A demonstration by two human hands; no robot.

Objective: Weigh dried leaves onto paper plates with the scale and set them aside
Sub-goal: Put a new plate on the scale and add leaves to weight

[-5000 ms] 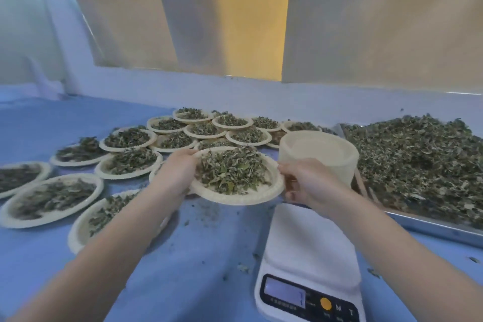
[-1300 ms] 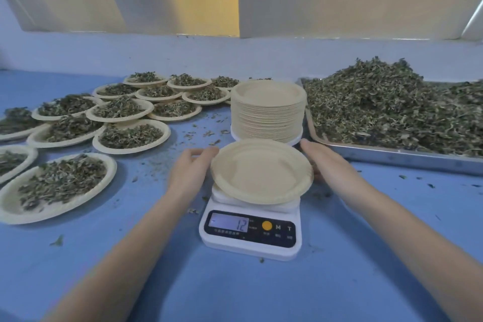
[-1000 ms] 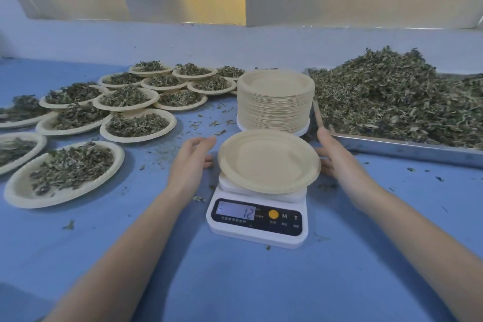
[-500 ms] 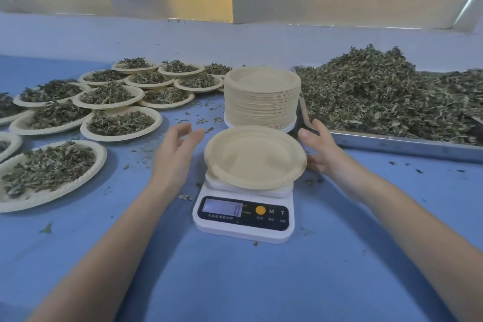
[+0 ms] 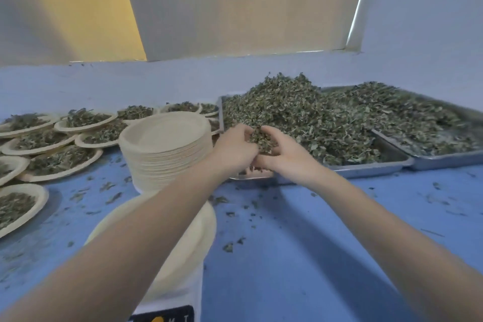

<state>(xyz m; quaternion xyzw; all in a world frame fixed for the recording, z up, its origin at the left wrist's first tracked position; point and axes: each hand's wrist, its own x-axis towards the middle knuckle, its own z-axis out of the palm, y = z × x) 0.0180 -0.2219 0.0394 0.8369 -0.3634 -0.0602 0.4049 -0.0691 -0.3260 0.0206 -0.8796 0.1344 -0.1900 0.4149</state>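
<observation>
The blue table point(image 5: 300, 256) is carrying the whole operation, its surface littered with loose leaf fragments. At the far right, two metal trays point(image 5: 366, 166) are sitting side by side, the nearer one holding a heaped pile of dried leaves point(image 5: 300, 110), still large. Along the left, the filled plates point(image 5: 60, 162) are lying set aside in overlapping rows, each bearing a portion of leaves; a good number are showing, and more may be lying out of view. A tall stack of empty paper plates point(image 5: 164, 154) is standing between those rows and the trays, which suggests many portions are yet to be weighed.

Nearest the camera, one empty plate point(image 5: 198, 232) is resting on the scale point(image 5: 180, 300), partly hidden under the left forearm. It is carrying no leaves at present. The scale's display is cut off at the lower edge; its reading cannot be told.

Both hands are working at the near corner of the leaf pile. The left hand point(image 5: 235, 149) and the right hand point(image 5: 285, 154) are cupping together, fingers curled inward round a clump of leaves held between them.

Judgement: the task is well under way but far from finished. The current step is gathering a portion; carrying it to the waiting plate, checking the weight and setting the plate aside are not yet done.
</observation>
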